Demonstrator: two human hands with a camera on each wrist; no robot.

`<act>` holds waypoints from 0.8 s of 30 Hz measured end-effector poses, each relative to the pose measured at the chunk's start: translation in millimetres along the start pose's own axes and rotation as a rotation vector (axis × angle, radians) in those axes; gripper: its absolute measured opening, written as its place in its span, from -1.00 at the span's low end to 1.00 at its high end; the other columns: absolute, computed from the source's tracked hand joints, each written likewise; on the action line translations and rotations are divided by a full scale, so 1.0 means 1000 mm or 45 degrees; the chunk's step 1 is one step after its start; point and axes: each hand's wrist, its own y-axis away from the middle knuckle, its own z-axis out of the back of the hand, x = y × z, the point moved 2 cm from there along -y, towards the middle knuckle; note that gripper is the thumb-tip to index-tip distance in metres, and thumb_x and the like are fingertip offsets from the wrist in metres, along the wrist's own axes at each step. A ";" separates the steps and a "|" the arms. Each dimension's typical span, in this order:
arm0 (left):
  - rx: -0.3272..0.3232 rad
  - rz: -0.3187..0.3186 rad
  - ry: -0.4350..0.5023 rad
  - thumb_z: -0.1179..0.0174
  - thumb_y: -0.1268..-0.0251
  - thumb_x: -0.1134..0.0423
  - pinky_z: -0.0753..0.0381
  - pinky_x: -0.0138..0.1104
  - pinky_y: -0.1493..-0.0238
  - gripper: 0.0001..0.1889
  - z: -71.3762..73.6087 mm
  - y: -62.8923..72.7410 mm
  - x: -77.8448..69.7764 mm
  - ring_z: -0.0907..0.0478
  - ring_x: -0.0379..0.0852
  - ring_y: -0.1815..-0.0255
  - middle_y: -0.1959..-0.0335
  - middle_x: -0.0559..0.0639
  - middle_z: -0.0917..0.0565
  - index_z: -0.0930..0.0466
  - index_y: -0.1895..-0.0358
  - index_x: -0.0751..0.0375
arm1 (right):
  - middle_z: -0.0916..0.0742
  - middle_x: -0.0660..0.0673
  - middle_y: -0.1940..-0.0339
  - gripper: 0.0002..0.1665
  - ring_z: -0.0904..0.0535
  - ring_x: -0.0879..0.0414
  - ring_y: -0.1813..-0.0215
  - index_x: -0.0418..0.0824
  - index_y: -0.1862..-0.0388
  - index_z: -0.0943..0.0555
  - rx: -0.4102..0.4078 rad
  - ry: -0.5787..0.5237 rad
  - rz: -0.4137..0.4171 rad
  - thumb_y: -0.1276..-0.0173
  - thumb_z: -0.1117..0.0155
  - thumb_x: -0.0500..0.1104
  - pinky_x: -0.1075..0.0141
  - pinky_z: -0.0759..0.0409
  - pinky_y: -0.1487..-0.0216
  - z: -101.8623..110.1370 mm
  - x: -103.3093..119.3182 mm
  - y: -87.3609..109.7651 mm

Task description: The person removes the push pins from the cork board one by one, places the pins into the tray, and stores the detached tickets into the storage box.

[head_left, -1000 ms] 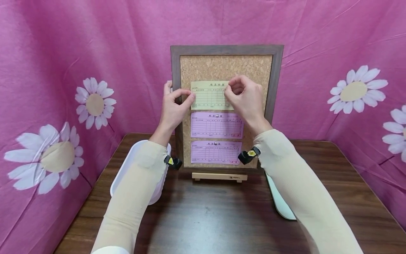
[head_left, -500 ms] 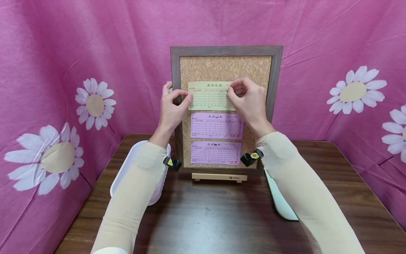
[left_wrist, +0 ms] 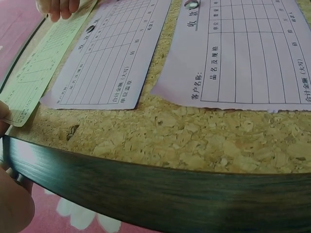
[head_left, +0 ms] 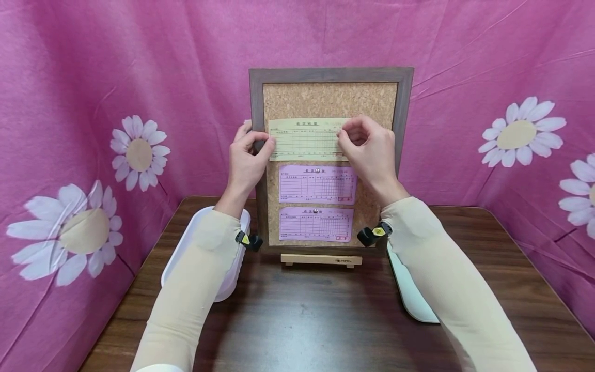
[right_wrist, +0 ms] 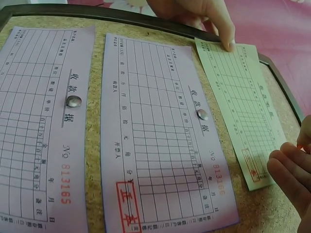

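A yellow-green receipt slip [head_left: 304, 140] lies across the cork board [head_left: 325, 99], above two purple receipts. My left hand [head_left: 248, 160] pinches the slip's left edge between thumb and forefinger, with other fingers behind the board's frame. At the right edge my right hand [head_left: 372, 152] holds the slip with bent thumb and forefinger; its exact contact is partly hidden. The upper purple receipt [right_wrist: 150, 150] and the lower purple receipt [right_wrist: 39, 141] each carry one silver pushpin at the top middle, the upper pushpin [right_wrist: 202, 114] and the lower pushpin [right_wrist: 74, 101]. No pin shows on the yellow-green slip.
The board leans on a small wooden easel [head_left: 321, 259] on a dark wooden table [head_left: 297, 320]. Under the left forearm stands a white tray [head_left: 230, 281]; a pale green flat object [head_left: 411, 294] lies by the right forearm. A pink flowered cloth [head_left: 186, 77] hangs behind.
The yellow-green slip has slid left across the board, its left end nearing the frame. My left hand has moved left with it, while my right hand has shifted slightly right along the slip.
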 end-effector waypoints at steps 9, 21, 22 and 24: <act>-0.045 0.056 0.007 -0.35 -0.35 0.40 -0.58 -0.52 -0.21 -0.78 0.003 0.002 0.000 -0.50 0.07 -0.51 -0.38 0.42 -0.61 -0.73 0.17 0.61 | -0.85 -0.31 0.27 -0.83 -0.56 0.56 0.38 -0.42 0.18 -0.75 0.000 -0.024 0.004 -0.37 -0.35 -0.30 0.60 -0.59 0.21 0.008 -0.003 0.002; -0.095 0.113 0.056 -0.33 -0.39 0.40 -0.67 -0.37 -0.29 -0.77 0.010 0.005 -0.003 -0.62 0.08 -0.39 -0.40 0.29 -0.60 -0.70 0.19 0.64 | -0.85 -0.34 0.29 -0.84 -0.59 0.55 0.38 -0.43 0.18 -0.76 -0.003 -0.033 0.006 -0.39 -0.34 -0.32 0.61 -0.60 0.21 0.022 -0.006 0.006; -0.103 0.109 0.077 -0.32 -0.39 0.42 -0.68 -0.33 -0.31 -0.78 0.010 0.005 -0.003 -0.64 0.07 -0.36 -0.38 0.29 -0.60 -0.69 0.20 0.66 | -0.85 -0.34 0.29 -0.84 -0.59 0.56 0.38 -0.43 0.18 -0.77 -0.009 -0.033 0.010 -0.39 -0.34 -0.32 0.62 -0.60 0.21 0.023 -0.006 0.006; -0.117 0.102 0.114 -0.31 -0.38 0.45 -0.69 -0.29 -0.32 -0.79 0.012 0.005 -0.003 -0.66 0.04 -0.30 -0.33 0.27 -0.61 -0.67 0.21 0.68 | -0.84 -0.34 0.31 -0.84 -0.59 0.56 0.38 -0.42 0.18 -0.77 -0.014 -0.037 0.014 -0.39 -0.35 -0.32 0.62 -0.60 0.21 0.025 -0.007 0.006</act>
